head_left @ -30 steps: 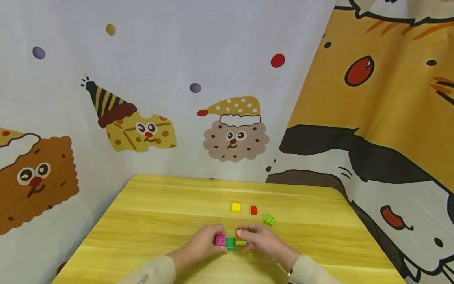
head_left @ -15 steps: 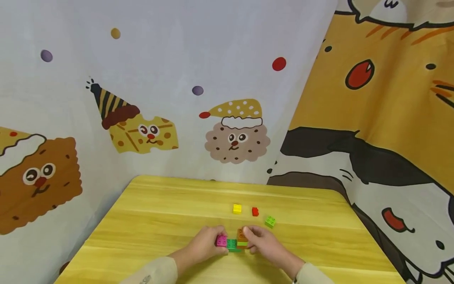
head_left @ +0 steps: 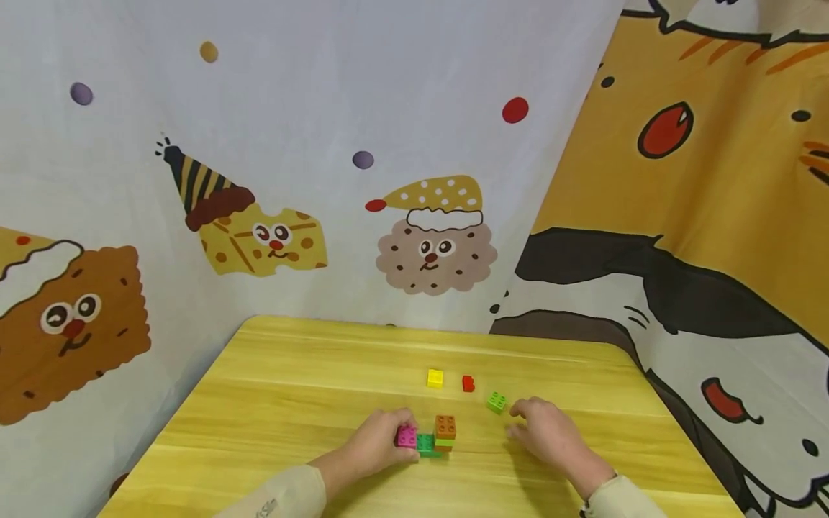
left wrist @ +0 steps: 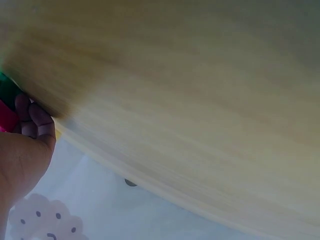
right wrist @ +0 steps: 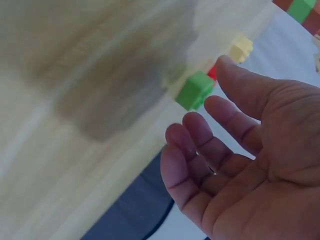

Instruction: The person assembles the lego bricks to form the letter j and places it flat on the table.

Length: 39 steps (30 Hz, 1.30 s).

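Observation:
My left hand (head_left: 378,442) pinches the pink toy brick (head_left: 406,437) at the left end of a joined block build. Beside the pink brick sits a green brick (head_left: 425,444), and at the right end an orange brick (head_left: 445,426) tops a small stack with a light green layer. In the left wrist view, the fingers lie against the pink brick (left wrist: 7,118) and the green one. My right hand (head_left: 550,435) is held apart from the build, fingers loosely bent and nothing between them. Nearest to it is a loose lime green brick (head_left: 496,402), just left of the fingertips.
A yellow brick (head_left: 435,378) and a red brick (head_left: 468,383) lie farther back on the wooden table (head_left: 291,388). Behind the table hangs a printed cloth (head_left: 291,108) with cartoon figures; its right side shows large animal drawings.
My right hand has let go of the orange-topped stack and moved right, close to the lime green brick. The left hand keeps its hold on the pink brick.

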Motion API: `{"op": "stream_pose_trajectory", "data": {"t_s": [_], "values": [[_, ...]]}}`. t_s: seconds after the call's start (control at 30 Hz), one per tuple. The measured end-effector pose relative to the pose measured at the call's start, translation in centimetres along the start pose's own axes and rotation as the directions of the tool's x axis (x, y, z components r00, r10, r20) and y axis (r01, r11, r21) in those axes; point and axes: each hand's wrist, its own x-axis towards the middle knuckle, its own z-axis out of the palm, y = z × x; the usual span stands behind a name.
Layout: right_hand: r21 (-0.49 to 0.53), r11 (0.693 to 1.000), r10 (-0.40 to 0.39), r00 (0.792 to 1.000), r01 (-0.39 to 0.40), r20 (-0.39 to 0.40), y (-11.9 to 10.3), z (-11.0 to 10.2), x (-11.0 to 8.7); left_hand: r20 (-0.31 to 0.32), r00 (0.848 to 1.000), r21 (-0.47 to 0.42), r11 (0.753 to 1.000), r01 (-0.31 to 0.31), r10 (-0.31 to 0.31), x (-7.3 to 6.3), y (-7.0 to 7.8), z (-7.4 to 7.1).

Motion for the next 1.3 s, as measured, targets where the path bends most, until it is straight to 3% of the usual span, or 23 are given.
{"op": "stream_pose_trajectory", "data": {"t_s": [0.3,0.73,1.0,1.3], "values": [[0.067,0.998,-0.019,0.994,0.012,0.11,1.1,1.4,-0.3,-0.001,1.0,-0.004,1.0,-0.004,0.004,0.0,0.0,0.0],[0.121,0.992,0.026,0.996,-0.036,0.088,1.2,2.2,0.8,-0.013,1.0,-0.015,1.0,-0.024,0.024,0.0,0.0,0.0],[0.131,0.982,0.129,0.988,-0.139,0.084,1.6,3.1,2.9,-0.007,1.0,-0.007,1.0,-0.015,0.015,0.0,0.2,-0.1],[0.128,0.989,0.07,0.997,-0.074,0.041,0.3,3.9,4.7,-0.003,1.0,-0.013,1.0,-0.014,0.014,0.0,0.2,-0.3]]}}
